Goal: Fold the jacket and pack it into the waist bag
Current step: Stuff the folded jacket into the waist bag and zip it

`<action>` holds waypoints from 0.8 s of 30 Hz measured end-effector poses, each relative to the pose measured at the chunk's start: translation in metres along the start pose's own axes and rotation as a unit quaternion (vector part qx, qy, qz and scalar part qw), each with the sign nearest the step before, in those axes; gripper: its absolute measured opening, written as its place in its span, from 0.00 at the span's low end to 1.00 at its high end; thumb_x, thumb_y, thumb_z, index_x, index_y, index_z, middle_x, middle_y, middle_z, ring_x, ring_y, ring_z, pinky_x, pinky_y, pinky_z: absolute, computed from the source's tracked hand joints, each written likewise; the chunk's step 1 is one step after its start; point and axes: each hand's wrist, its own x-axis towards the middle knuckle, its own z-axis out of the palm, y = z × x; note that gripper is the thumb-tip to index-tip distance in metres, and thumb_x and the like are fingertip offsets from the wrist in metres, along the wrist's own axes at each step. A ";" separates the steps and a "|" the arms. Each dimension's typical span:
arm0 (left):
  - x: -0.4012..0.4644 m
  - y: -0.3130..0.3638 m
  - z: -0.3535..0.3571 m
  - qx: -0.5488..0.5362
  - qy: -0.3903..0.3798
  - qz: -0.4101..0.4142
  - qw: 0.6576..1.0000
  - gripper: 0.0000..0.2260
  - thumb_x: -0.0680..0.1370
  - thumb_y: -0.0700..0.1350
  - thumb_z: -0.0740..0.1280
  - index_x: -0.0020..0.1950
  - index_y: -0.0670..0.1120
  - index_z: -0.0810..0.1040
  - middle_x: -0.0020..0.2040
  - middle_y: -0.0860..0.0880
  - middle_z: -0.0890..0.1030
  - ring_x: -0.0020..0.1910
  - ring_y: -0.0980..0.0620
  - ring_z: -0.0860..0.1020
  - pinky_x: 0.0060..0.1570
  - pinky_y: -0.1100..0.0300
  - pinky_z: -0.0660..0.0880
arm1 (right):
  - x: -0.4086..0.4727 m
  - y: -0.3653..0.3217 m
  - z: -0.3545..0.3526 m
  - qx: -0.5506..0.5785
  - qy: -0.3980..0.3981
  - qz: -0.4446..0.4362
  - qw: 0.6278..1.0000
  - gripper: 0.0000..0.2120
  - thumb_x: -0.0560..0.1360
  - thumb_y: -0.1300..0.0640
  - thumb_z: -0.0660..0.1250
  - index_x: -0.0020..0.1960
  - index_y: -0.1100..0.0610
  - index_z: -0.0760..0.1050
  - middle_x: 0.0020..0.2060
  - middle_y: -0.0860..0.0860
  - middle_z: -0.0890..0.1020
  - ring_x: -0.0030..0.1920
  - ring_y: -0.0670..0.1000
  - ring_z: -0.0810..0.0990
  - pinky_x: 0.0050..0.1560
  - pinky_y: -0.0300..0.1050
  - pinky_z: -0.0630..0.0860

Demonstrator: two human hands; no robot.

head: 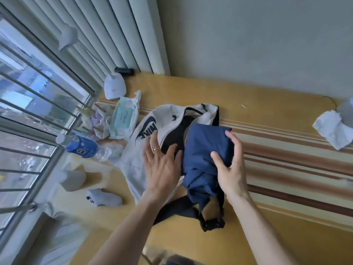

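Right hand (229,161): clenched round the folded blue jacket (202,148).
Left hand (162,161): flat, fingers spread, pressing the grey waist bag (152,121) open.

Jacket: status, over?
Right hand grips jacket at open bag. Left hand flat on bag. Jacket not yet inside. Nothing blocking.

A navy blue jacket (204,155) is lying bundled beside a pale grey waist bag (152,134) that is showing dark navy lettering, a black lining and black straps. The bed (277,236) beneath is showing mustard yellow with brown and cream stripes running toward its right edge. Near the left edge a bottle (80,146) is wearing a bright blue label, and a wipes pack (124,116) is showing white with pale green. A gold ring (156,149) is glinting on one finger.
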 end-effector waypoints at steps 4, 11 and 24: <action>0.022 -0.045 0.007 0.083 -0.080 0.026 0.993 0.22 0.73 0.43 0.69 0.67 0.50 0.76 0.71 0.44 0.71 0.64 0.39 0.67 0.60 0.48 0.68 | 0.018 0.002 0.041 -0.091 -0.040 0.023 0.995 0.18 0.79 0.58 0.68 0.66 0.44 0.72 0.61 0.39 0.76 0.59 0.42 0.75 0.62 0.46 0.73; 0.030 -0.091 -0.028 -0.091 -0.058 0.094 0.990 0.37 0.68 0.28 0.64 0.76 0.48 0.70 0.75 0.48 0.72 0.67 0.42 0.74 0.64 0.51 0.72 | 0.045 -0.001 0.141 -0.120 -0.055 0.074 0.989 0.22 0.79 0.56 0.67 0.72 0.49 0.68 0.63 0.49 0.76 0.64 0.53 0.75 0.66 0.46 0.70; -0.012 -0.112 0.016 -0.084 -0.219 0.176 0.956 0.37 0.81 0.42 0.58 0.82 0.64 0.41 0.85 0.44 0.48 0.81 0.40 0.55 0.73 0.44 0.66 | 0.030 0.014 0.129 -0.515 -0.249 -0.054 0.818 0.29 0.77 0.52 0.63 0.76 0.56 0.60 0.73 0.61 0.66 0.64 0.65 0.75 0.57 0.56 0.77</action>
